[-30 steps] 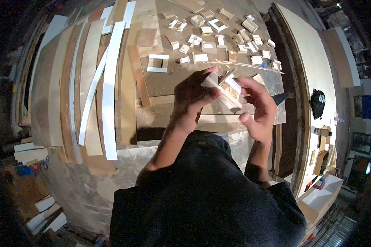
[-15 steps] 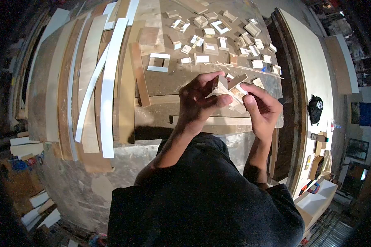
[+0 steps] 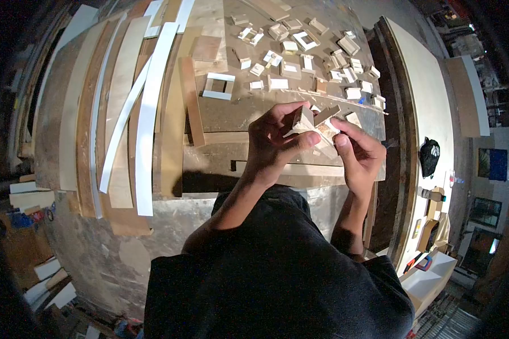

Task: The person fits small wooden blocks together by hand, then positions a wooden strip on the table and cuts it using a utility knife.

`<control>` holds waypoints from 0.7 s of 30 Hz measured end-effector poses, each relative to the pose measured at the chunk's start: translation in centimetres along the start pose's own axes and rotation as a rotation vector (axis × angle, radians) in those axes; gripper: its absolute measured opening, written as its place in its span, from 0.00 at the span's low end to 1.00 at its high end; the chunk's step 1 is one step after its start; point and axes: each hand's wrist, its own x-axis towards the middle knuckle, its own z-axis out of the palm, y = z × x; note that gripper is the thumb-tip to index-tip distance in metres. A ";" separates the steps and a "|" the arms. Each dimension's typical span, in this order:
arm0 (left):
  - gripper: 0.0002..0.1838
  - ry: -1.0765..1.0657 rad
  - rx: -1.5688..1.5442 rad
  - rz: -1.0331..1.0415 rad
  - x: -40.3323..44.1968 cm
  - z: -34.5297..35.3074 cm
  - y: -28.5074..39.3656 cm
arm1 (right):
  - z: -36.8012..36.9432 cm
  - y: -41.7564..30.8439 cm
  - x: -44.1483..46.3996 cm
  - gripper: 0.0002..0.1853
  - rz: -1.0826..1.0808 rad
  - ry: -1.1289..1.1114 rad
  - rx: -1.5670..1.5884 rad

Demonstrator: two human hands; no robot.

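Note:
Both hands are raised over the near part of the work table, holding a small wooden assembly (image 3: 305, 120) made of short pieces of board. My left hand (image 3: 271, 135) grips its left side between thumb and fingers. On the other side, my right hand (image 3: 359, 148) pinches a small white-faced wood block (image 3: 332, 129) against the assembly with thumb and forefinger. Whether that block is fixed to the rest I cannot tell. Behind the hands, several small wood block assemblies (image 3: 290, 69) are scattered over the table (image 3: 246, 116).
Long wood strips and white-faced boards (image 3: 152, 124) lie at the left. A square wooden frame (image 3: 218, 86) sits near them. To the right, a pale bench (image 3: 415, 96) carries a black bag (image 3: 429, 157) and a white-lined box (image 3: 430, 277). A thin stick (image 3: 322, 97) crosses the table.
The view has shifted slightly. Both hands keep the same hold on the wooden assembly, with barely any movement of the fingers.

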 end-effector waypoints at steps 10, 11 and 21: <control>0.23 0.027 -0.590 -0.290 0.8 -2.3 -3.0 | -2.6 4.6 2.6 0.18 0.172 0.105 0.010; 0.23 0.022 -0.588 -0.297 0.6 -2.6 -3.4 | -3.2 5.9 2.9 0.18 0.268 0.139 -0.050; 0.30 0.099 -0.238 -0.007 -1.2 -4.2 -2.1 | -6.2 37.2 -10.2 0.20 0.510 -0.021 -0.638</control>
